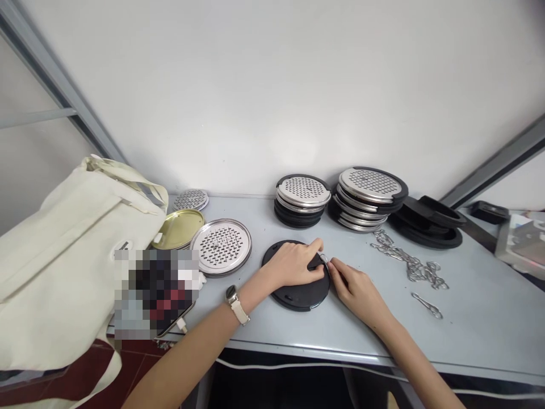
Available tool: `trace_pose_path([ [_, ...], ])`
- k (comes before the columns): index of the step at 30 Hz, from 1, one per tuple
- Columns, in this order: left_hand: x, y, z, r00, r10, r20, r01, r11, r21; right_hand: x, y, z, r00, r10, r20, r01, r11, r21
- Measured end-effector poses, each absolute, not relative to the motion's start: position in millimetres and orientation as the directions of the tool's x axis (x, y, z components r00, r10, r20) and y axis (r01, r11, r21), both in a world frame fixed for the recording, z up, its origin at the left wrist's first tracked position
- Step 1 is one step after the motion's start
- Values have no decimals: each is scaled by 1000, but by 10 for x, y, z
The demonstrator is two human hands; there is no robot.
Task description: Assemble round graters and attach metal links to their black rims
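A black round plastic disc (293, 298) lies flat on the grey table. My left hand (293, 264), wearing a watch, rests over its top and grips it, with the index finger and thumb spread near the right rim. At that rim a small metal wire clip (324, 258) stands between my hands. My right hand (351, 281) pinches the clip with thumb and index finger; its lower part is hidden by the fingers. Several loose wire clips (415, 268) lie in a heap to the right, and a single wire clip (428, 305) lies nearer the front.
Behind stand two stacks of black-rimmed metal grater discs (303, 192) (370, 184). Black rings (426, 227) lie at right. At left are a perforated disc (221, 247), gold lids (179, 227) and a cream bag (76, 244). A cable (298, 366) runs below the table's front edge.
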State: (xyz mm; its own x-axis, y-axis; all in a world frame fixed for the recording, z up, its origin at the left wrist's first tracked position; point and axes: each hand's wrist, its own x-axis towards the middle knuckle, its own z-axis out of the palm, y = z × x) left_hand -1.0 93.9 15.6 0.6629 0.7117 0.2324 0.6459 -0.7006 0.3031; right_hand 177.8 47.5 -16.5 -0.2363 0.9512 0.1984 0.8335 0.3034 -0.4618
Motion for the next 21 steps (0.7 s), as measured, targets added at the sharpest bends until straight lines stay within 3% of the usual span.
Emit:
trace_pose_path([
  [21,-23,956,123,706,656,266,602,-754,262,1814,465,-241,-260,933,249,850,343,-399],
])
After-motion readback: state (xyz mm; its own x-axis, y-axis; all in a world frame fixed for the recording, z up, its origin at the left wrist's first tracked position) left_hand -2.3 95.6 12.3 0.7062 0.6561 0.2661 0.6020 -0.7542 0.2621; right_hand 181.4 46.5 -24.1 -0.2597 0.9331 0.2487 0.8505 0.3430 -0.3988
